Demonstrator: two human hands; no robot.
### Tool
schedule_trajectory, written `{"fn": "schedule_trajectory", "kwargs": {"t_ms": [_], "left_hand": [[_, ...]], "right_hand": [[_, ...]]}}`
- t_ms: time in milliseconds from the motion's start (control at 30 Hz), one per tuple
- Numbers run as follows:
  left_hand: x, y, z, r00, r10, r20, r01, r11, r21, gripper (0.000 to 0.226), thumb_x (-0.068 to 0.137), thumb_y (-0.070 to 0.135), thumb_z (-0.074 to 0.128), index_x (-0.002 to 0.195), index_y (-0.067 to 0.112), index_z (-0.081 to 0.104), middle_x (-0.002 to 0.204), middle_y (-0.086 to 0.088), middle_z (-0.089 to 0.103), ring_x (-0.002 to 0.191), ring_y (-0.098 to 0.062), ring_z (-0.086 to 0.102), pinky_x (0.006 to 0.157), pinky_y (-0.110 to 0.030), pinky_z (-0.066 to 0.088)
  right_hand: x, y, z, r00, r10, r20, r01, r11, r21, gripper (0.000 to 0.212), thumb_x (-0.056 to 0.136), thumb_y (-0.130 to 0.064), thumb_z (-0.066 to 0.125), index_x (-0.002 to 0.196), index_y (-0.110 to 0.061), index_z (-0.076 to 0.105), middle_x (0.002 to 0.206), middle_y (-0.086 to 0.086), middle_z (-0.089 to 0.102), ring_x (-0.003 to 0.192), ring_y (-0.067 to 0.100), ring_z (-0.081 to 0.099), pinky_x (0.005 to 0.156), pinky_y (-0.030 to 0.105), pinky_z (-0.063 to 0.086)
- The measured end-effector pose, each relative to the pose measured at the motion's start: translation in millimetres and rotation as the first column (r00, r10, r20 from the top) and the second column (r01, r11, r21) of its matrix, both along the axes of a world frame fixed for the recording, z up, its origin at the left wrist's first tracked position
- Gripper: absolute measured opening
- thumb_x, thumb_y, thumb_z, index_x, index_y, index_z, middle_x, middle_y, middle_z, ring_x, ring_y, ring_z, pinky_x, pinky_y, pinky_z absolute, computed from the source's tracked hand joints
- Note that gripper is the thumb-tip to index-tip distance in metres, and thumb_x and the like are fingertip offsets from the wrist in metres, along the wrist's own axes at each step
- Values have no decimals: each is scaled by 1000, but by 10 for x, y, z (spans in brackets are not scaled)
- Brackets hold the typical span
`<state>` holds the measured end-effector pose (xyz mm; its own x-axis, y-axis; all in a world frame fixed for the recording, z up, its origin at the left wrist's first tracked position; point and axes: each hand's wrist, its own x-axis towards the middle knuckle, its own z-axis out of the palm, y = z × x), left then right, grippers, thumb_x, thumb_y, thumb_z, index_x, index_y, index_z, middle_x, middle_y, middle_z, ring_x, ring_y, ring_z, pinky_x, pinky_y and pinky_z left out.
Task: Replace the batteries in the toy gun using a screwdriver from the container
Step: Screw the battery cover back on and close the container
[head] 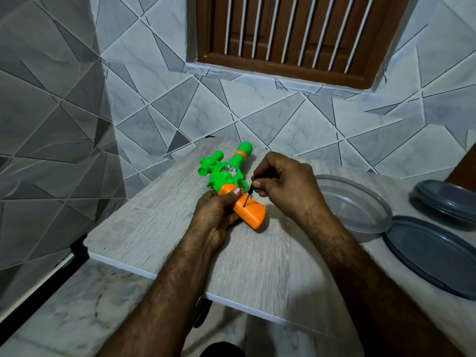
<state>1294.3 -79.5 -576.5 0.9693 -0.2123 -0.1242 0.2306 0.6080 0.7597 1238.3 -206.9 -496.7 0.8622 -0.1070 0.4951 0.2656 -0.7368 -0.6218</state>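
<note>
A green and orange toy gun point(226, 176) lies on the pale wooden table point(154, 228), barrel pointing away from me. My left hand point(219, 212) grips its orange handle point(251, 212), thumb pressed on top. My right hand point(283, 184) pinches a small black screwdriver point(248, 193), held nearly upright. Its tip touches the orange handle at a small hole. A clear plastic container point(358, 204) stands to the right of my right hand; I see nothing inside it.
A grey lid point(432, 253) lies at the right next to the container, and a second grey lid or closed box point(448, 199) sits behind it. The table's left and near edges drop to a marble floor. A tiled wall and a barred window lie beyond.
</note>
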Motion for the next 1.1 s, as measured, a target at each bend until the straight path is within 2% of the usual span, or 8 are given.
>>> {"fn": "schedule_trajectory", "kwargs": {"t_ms": [167, 267, 333, 500, 600, 733, 933, 1100], "left_hand": [[-12, -4, 3, 1000, 5, -1, -5, 1000, -3, 10, 89, -1, 64, 93, 6, 59, 85, -13, 69, 72, -23, 70, 71, -46, 59], [-7, -2, -1, 1000, 1, 8, -1, 1000, -2, 11, 89, 0, 65, 96, 7, 59, 88, -13, 69, 74, -22, 70, 71, -46, 60], [-2, -1, -1, 1000, -7, 14, 7, 1000, -1, 14, 89, 0, 64, 101, 6, 60, 90, -13, 70, 74, -21, 70, 69, -43, 62], [-1, 8, -5, 1000, -18, 10, 18, 1000, -3, 13, 89, 1, 64, 101, 5, 60, 98, -18, 68, 85, -28, 69, 74, -48, 60], [2, 6, -5, 1000, -12, 9, 12, 1000, 6, 13, 90, 1, 64, 100, 6, 60, 93, -15, 68, 80, -24, 69, 73, -46, 60], [19, 5, -9, 1000, -19, 7, 19, 999, 36, 18, 89, 3, 65, 106, 4, 59, 95, -15, 67, 81, -23, 68, 70, -42, 62], [27, 5, -30, 1000, -29, 4, 29, 999, 33, 30, 89, 3, 65, 118, 0, 59, 103, -18, 68, 83, -24, 69, 69, -42, 62], [19, 0, -25, 1000, -19, 13, 18, 999, 39, 17, 89, 0, 64, 104, 6, 61, 92, -13, 68, 76, -20, 68, 65, -39, 62]], "right_hand": [[10, 26, 7, 1000, -7, 21, 9, 994, -108, 11, 78, -19, 78, 87, -20, 72, 76, -3, 72, 74, 17, 70, 78, 38, 58], [-3, 52, 53, 997, -67, 29, 71, 981, -180, 19, 76, -35, 81, 79, -19, 70, 71, -5, 69, 73, 13, 66, 73, 28, 52], [1, 68, 61, 996, -92, 16, 93, 972, -215, 24, 76, -40, 80, 79, -19, 69, 75, -1, 71, 76, 16, 66, 74, 30, 51], [0, 77, 12, 998, -57, -6, 57, 995, -85, 15, 76, -31, 79, 84, -22, 71, 75, 3, 72, 73, 23, 71, 72, 45, 59], [-46, 59, 74, 996, -75, -44, 69, 988, -135, 18, 78, -37, 78, 82, -20, 73, 74, 3, 72, 71, 22, 71, 74, 43, 58], [-86, 51, 127, 992, 8, -124, -25, 990, -140, 12, 87, -23, 71, 96, -18, 77, 80, 6, 76, 71, 22, 73, 77, 42, 59], [-73, 101, 103, 992, -107, -61, 72, 908, -412, 21, 91, -38, 60, 101, -23, 70, 93, 9, 72, 91, 30, 66, 80, 31, 50], [-75, 144, 104, 989, -150, 12, 136, 855, -501, 32, 96, -46, 52, 99, -18, 66, 98, 12, 69, 96, 33, 62, 69, 29, 33]]}}
